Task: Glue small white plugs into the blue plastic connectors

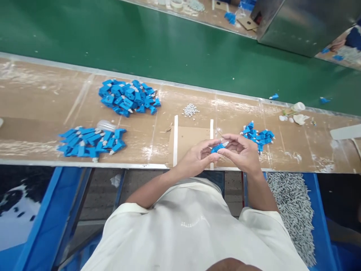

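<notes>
My left hand (197,158) and my right hand (242,152) meet over the front edge of the brown worktop (34,109). Together they pinch one small blue plastic connector (218,147) with a white tip, held between the fingertips of both hands. Just right of my right hand lies a small pile of blue connectors (258,135). A little heap of tiny white caps (190,110) sits behind my hands. Beneath my hands is a cardboard square edged by two white strips (175,140).
A large heap of blue connectors (128,97) lies at the back left, another spread (90,141) with a clear plastic lid at the front left. A green conveyor belt (141,41) runs behind the worktop. A blue bin of grey-white parts (293,210) stands at lower right.
</notes>
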A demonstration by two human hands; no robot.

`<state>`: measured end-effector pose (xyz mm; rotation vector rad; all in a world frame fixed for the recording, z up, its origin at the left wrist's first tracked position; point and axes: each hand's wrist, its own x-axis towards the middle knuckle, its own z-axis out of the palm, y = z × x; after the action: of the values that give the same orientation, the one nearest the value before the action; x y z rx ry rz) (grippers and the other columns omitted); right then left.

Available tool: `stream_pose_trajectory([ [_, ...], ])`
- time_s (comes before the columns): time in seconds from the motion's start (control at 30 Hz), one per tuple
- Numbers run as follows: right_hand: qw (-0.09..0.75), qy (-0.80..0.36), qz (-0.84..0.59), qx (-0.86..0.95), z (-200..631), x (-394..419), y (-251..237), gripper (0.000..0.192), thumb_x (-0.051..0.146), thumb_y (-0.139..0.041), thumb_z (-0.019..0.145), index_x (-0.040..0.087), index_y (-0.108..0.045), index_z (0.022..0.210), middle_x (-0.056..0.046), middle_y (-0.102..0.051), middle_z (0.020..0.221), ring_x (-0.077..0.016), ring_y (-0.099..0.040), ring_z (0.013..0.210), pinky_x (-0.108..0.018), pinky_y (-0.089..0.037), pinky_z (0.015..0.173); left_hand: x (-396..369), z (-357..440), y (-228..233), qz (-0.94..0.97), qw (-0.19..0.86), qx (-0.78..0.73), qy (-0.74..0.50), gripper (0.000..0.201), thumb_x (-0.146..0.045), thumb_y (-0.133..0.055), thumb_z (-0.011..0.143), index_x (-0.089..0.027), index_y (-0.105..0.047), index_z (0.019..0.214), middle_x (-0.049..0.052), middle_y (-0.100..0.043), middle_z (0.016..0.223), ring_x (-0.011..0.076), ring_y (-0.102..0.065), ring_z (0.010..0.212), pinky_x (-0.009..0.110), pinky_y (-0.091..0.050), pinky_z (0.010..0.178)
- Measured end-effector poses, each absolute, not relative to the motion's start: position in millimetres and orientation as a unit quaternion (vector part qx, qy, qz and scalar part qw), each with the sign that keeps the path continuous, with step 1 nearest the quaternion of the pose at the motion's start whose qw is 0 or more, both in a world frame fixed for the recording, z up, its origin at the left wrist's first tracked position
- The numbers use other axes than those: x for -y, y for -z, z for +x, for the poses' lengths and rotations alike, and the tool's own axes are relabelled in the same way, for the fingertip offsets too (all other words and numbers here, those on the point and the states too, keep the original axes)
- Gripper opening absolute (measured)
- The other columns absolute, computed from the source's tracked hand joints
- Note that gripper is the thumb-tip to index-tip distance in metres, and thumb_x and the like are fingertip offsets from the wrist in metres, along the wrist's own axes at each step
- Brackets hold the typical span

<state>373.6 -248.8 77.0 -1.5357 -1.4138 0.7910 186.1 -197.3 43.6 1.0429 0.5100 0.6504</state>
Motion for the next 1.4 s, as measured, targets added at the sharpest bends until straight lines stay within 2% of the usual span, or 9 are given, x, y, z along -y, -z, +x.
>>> stream_pose_trajectory([
  [0.1, 0.458, -0.353, -0.605, 0.547, 361.7, 243.9, -67.0, 0.051, 0.056, -0.085, 0.074, 0.021, -0.074, 0.110, -0.006, -0.076, 0.086, -0.0195, -0.074, 0.072, -0.034, -0.066, 0.069, 194.5, 176.3, -33.3, 0.451, 0.795, -0.262, -0.309, 0.051, -0.042, -0.086, 0.076, -0.015, -0.073, 0.117, 0.013, -0.076, 0.111, 0.0207, -0.073, 0.092, 0.031, -0.059, 0.082],
  [0.17, 0.482, -0.390, -0.586, 0.521, 360.4, 240.4, -58.5, 0.055, 0.064, -0.076, 0.081, 0.021, -0.071, 0.115, -0.006, -0.076, 0.086, -0.0186, -0.073, 0.070, -0.033, -0.065, 0.064, 191.0, 165.2, -27.7, 0.403, 0.814, -0.278, -0.312, 0.045, -0.041, -0.088, 0.073, -0.013, -0.075, 0.105, 0.009, -0.077, 0.094, 0.0169, -0.072, 0.077, 0.027, -0.059, 0.072],
  [0.27, 0.501, -0.398, -0.604, 0.475, 361.2, 235.2, -43.3, 0.054, 0.066, -0.072, 0.083, 0.020, -0.071, 0.111, -0.005, -0.074, 0.083, -0.0161, -0.070, 0.066, -0.029, -0.062, 0.058, 183.1, 147.1, -24.0, 0.298, 0.848, -0.299, -0.320, 0.038, -0.037, -0.089, 0.071, -0.011, -0.074, 0.095, 0.007, -0.075, 0.086, 0.0133, -0.070, 0.070, 0.021, -0.057, 0.064],
  [0.43, 0.432, -0.448, -0.638, 0.454, 357.2, 225.0, -13.0, 0.049, 0.062, -0.079, 0.075, 0.018, -0.075, 0.096, 0.000, -0.066, 0.069, -0.0105, -0.056, 0.053, -0.023, -0.050, 0.046, 172.4, 127.8, -25.4, 0.182, 0.878, -0.304, -0.322, 0.023, -0.022, -0.081, 0.076, -0.008, -0.072, 0.092, 0.008, -0.073, 0.077, 0.0093, -0.067, 0.062, 0.012, -0.053, 0.054],
  [0.63, 0.414, -0.430, -0.631, 0.496, 353.4, 217.6, 5.8, 0.044, 0.052, -0.082, 0.072, 0.018, -0.078, 0.099, -0.001, -0.069, 0.077, -0.0131, -0.059, 0.064, -0.026, -0.049, 0.057, 170.0, 123.9, -25.4, 0.125, 0.860, -0.347, -0.352, 0.009, -0.018, -0.071, 0.083, -0.010, -0.069, 0.083, 0.005, -0.068, 0.069, 0.0075, -0.060, 0.052, 0.013, -0.047, 0.044],
  [0.93, 0.401, -0.393, -0.643, 0.521, 347.1, 215.3, 18.0, 0.038, 0.055, -0.078, 0.077, 0.019, -0.080, 0.088, -0.003, -0.070, 0.079, -0.0140, -0.057, 0.064, -0.029, -0.048, 0.061, 165.2, 123.5, -23.7, 0.084, 0.859, -0.370, -0.344, 0.009, -0.019, -0.069, 0.083, -0.010, -0.067, 0.080, 0.004, -0.065, 0.064, 0.0060, -0.054, 0.048, 0.012, -0.042, 0.041],
  [1.13, 0.410, -0.311, -0.633, 0.578, 338.8, 218.3, 8.4, 0.027, 0.047, -0.071, 0.087, 0.021, -0.080, 0.086, -0.004, -0.065, 0.075, -0.0162, -0.055, 0.066, -0.029, -0.044, 0.057, 164.4, 122.8, -15.9, 0.091, 0.855, -0.380, -0.341, 0.008, -0.018, -0.069, 0.084, -0.011, -0.066, 0.085, 0.004, -0.067, 0.068, 0.0064, -0.059, 0.051, 0.011, -0.045, 0.043],
  [1.27, 0.410, -0.210, -0.618, 0.637, 332.3, 220.6, 1.5, 0.021, 0.037, -0.062, 0.095, 0.023, -0.077, 0.086, -0.005, -0.064, 0.078, -0.0185, -0.057, 0.068, -0.033, -0.048, 0.064, 164.7, 123.9, -11.6, 0.108, 0.852, -0.378, -0.345, 0.009, -0.016, -0.071, 0.082, -0.013, -0.064, 0.085, 0.005, -0.070, 0.072, 0.0078, -0.063, 0.055, 0.011, -0.050, 0.046],
  [1.4, 0.382, -0.202, -0.603, 0.670, 330.3, 221.5, -1.0, 0.021, 0.034, -0.058, 0.097, 0.023, -0.072, 0.085, -0.005, -0.061, 0.078, -0.0195, -0.057, 0.070, -0.034, -0.047, 0.066, 165.5, 125.2, -11.8, 0.124, 0.853, -0.368, -0.348, 0.013, -0.015, -0.075, 0.080, -0.013, -0.063, 0.085, 0.001, -0.066, 0.069, 0.0079, -0.065, 0.057, 0.009, -0.051, 0.047],
])
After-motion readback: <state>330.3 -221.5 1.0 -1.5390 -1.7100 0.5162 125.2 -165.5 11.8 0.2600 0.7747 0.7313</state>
